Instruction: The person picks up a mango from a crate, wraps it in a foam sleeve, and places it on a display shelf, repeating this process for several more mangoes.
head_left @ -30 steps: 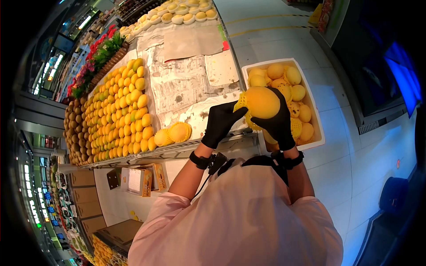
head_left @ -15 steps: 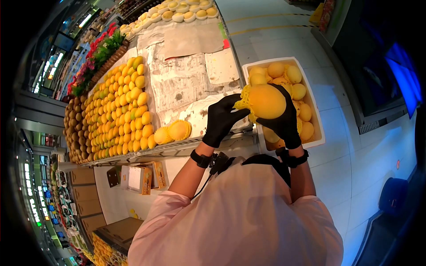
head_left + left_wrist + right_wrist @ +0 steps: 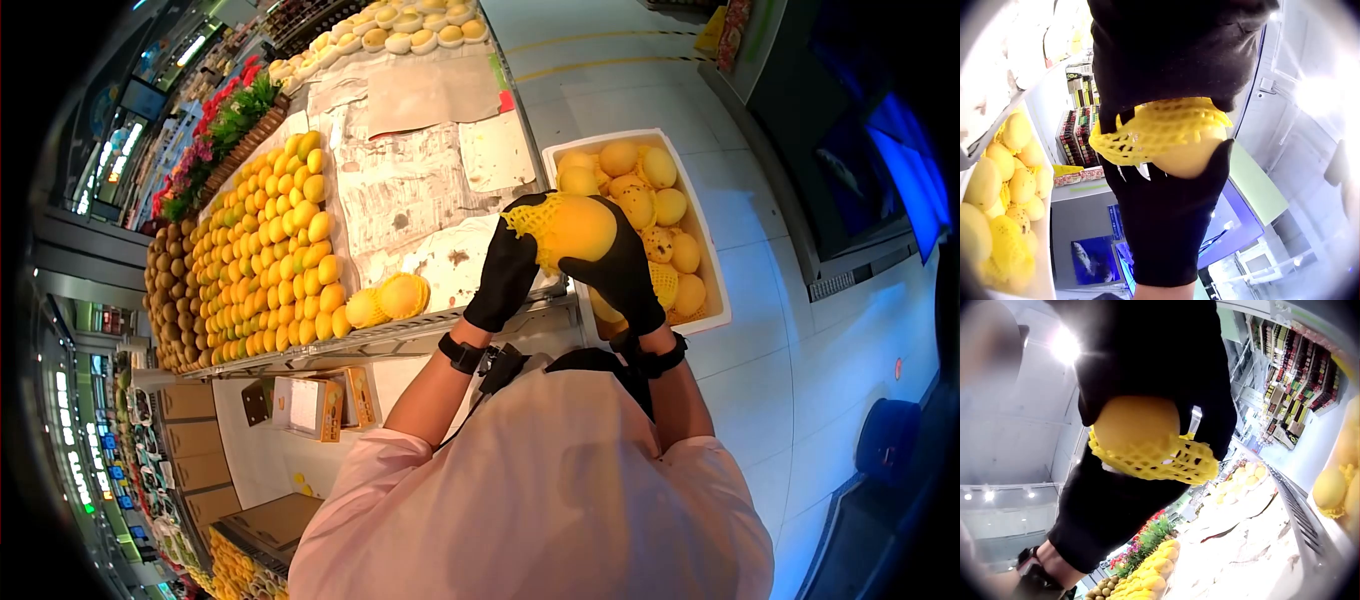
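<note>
A large smooth yellow melon [image 3: 584, 228] is held up in front of the person's chest, over the near edge of a white foam box. A yellow foam net [image 3: 531, 222] covers its left end, and the right end is bare. My black-gloved right hand [image 3: 626, 268] grips the bare end, thumb below and fingers over the far side. My left hand [image 3: 507, 268], also gloved in black, holds the netted end from the left. In the left wrist view the net [image 3: 1172, 128] wraps part of the melon; in the right wrist view its open mesh [image 3: 1166, 461] hangs past the fruit.
The white foam box [image 3: 708, 235] at right holds several yellow melons, some netted. On the display stand at left lie two netted melons [image 3: 404, 297], rows of mangoes [image 3: 275, 250] and paper sheets [image 3: 400, 165]. A metal rail [image 3: 400, 332] edges the stand.
The left hand has shifted from pinching the net's edge to gripping the netted end. The net now covers more of the melon, which has moved slightly left.
</note>
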`<state>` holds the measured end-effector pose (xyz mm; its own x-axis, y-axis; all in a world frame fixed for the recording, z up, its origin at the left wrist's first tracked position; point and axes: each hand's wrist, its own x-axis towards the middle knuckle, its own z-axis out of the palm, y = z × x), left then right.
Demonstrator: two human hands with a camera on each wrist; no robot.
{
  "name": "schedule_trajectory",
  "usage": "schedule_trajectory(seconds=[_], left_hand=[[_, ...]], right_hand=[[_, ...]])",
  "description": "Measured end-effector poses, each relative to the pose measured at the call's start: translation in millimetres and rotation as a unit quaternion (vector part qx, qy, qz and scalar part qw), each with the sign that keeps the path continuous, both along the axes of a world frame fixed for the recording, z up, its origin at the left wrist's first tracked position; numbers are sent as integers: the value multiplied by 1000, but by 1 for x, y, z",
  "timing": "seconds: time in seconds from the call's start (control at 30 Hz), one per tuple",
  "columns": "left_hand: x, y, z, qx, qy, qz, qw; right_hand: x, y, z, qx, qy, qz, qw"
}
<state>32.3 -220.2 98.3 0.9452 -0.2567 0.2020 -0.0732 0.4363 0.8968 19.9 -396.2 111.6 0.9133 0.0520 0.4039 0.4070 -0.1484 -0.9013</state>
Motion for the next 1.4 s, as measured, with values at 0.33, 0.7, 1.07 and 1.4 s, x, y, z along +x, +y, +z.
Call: schedule_trajectory(seconds=[0.33, 0.7, 1.07, 1.4], left_hand=[[5, 18, -26, -93, -62, -16, 994], [-2, 30, -5, -198, 233, 58, 950], [-25, 52, -27, -263, 260, 36, 928], [-60, 86, -79, -137, 202, 176, 954]], right_hand=[[5, 35, 0, 4, -27, -31, 999], [8, 32, 26, 68, 71, 98, 990], [31, 62, -32, -83, 35, 289, 953], [8, 117, -72, -33, 8, 282, 959]])
